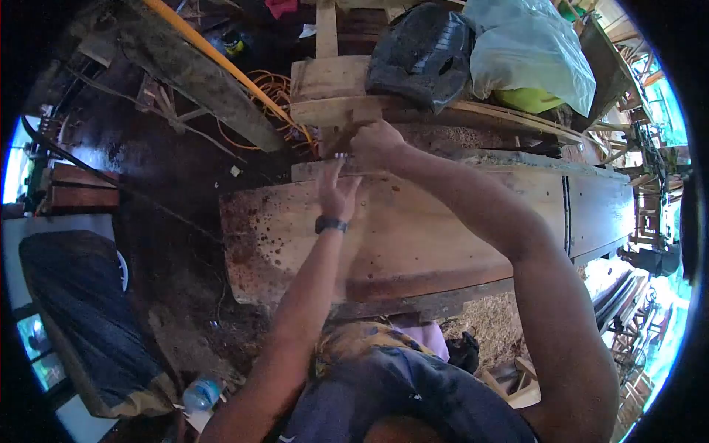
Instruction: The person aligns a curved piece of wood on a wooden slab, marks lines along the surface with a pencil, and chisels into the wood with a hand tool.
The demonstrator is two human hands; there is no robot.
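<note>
My left hand point(339, 196), with a dark band on its wrist, reaches over the far edge of a wide wooden board point(443, 221). Its fingers and thumb are stretched apart, and small white specks show at the fingertips. Just beyond it and to the right, my right hand point(378, 143) is closed in a fist above a narrow rough plank point(502, 157) along the board's far side. A blurred brownish shape shows by the fist; what it grips is too smeared to name. Dark stains mark the board's left end.
A black plastic piece point(421, 55) and a translucent plastic bag point(532, 52) lie on timber at the back. An orange pole point(229, 66) slants over coiled orange cord point(273, 92). At left stands a dark-covered object point(81, 310); a plastic bottle point(201, 395) is near my left arm.
</note>
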